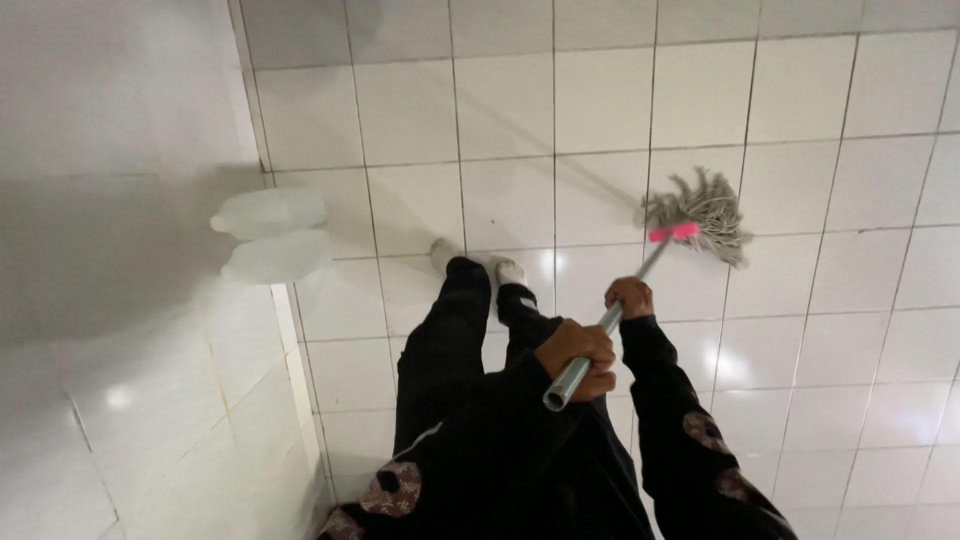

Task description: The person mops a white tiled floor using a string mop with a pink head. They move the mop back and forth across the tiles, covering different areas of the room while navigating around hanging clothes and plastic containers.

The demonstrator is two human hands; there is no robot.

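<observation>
left hand [578, 355] and right hand [629, 297] both wrapped tight round the metal mop handle [610, 318], stringy mop head [704, 210] on the white tiled floor [800, 90], two pale jugs [272, 235], probably plastic, at the wall.

Clad in black throughout: long black sleeves ending at bare left hand [577, 358] and right hand [629, 297], rounded pinkish patterned patches on the sleeves and the waist, black trousers, white socks [509, 270].
</observation>
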